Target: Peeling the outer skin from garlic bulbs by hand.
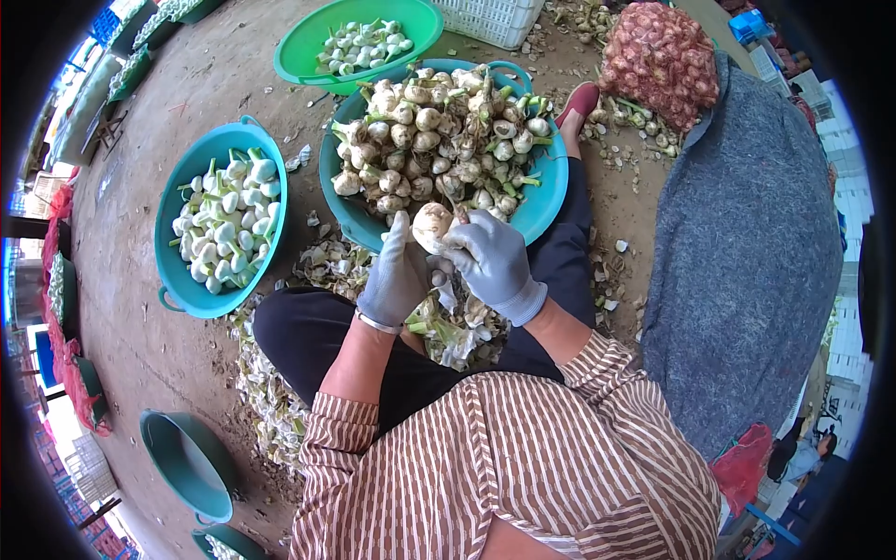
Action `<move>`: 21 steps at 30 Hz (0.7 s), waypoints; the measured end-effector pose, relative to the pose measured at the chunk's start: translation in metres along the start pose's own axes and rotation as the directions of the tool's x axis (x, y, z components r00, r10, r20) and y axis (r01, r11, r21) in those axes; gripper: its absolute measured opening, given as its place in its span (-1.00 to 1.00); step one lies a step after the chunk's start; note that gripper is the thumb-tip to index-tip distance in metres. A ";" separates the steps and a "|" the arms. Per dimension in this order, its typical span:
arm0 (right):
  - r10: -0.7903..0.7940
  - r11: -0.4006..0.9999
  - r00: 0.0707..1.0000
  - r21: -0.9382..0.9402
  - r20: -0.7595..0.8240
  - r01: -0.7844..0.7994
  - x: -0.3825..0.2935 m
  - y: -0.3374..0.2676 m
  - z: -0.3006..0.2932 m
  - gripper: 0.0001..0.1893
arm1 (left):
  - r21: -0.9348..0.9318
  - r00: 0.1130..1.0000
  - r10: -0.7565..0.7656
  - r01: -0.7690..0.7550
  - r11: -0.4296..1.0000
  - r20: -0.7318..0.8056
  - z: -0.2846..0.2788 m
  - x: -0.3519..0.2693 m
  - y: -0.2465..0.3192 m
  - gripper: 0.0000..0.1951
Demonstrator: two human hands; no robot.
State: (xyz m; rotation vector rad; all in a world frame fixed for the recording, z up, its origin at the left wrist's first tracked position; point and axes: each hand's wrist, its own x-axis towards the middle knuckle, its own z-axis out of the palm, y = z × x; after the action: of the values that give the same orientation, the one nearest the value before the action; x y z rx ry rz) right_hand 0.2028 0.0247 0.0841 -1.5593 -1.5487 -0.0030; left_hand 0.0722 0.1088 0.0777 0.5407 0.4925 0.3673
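Between my gloved hands is a garlic bulb [432, 225] with a pale, partly brown-stained skin. My left hand [396, 273] supports it from the left and below, thumb pointing up along its side. My right hand [486, 255] grips its right side, fingers curled at a brown stem end. Just beyond them stands a large teal basin [549, 192] heaped with unpeeled, soil-marked garlic bulbs [427, 140]. To the left, a teal basin [165, 210] holds cleaned white garlic bulbs [227, 224] with green stems. Peeled-off garlic skins [458, 336] lie below my hands, between my legs.
A green basin [294, 59] with white bulbs and a white plastic crate [490, 21] stand at the back. A red mesh sack [658, 63] of bulbs sits back right, near a grey blanket [745, 259]. Another teal tub [189, 462] stands lower left. Skins litter the concrete floor.
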 end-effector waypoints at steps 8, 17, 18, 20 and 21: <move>0.709 0.613 0.699 0.569 -0.091 -0.548 -0.007 0.096 -0.009 -0.93 | -0.102 0.988 0.143 -0.148 0.984 -0.059 -0.013 0.001 -0.001 -0.60; 0.240 0.971 0.970 -0.025 0.033 -0.239 -0.003 -0.003 0.010 -0.55 | -0.101 0.943 0.152 -0.189 0.977 -0.297 -0.021 0.017 -0.015 -0.56; 0.179 0.980 0.984 -0.091 0.000 -0.178 0.002 -0.006 0.014 -0.57 | -0.081 0.947 0.175 -0.203 0.976 -0.268 -0.023 0.018 -0.019 -0.55; 0.217 0.958 0.976 -0.196 0.015 -0.210 0.002 -0.006 0.024 -0.60 | 0.046 0.923 0.193 -0.189 0.981 -0.333 -0.027 0.015 -0.025 -0.55; 0.233 0.951 0.972 -0.213 0.023 -0.223 0.003 -0.002 0.027 -0.70 | 0.084 0.894 0.214 -0.197 0.977 -0.394 -0.020 0.013 -0.023 -0.57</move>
State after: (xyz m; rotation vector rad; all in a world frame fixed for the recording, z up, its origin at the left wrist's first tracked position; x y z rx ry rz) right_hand 0.1865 0.0417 0.0711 -1.9110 -1.4321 0.0009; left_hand 0.0765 0.1045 0.0453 0.5612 0.8449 0.6803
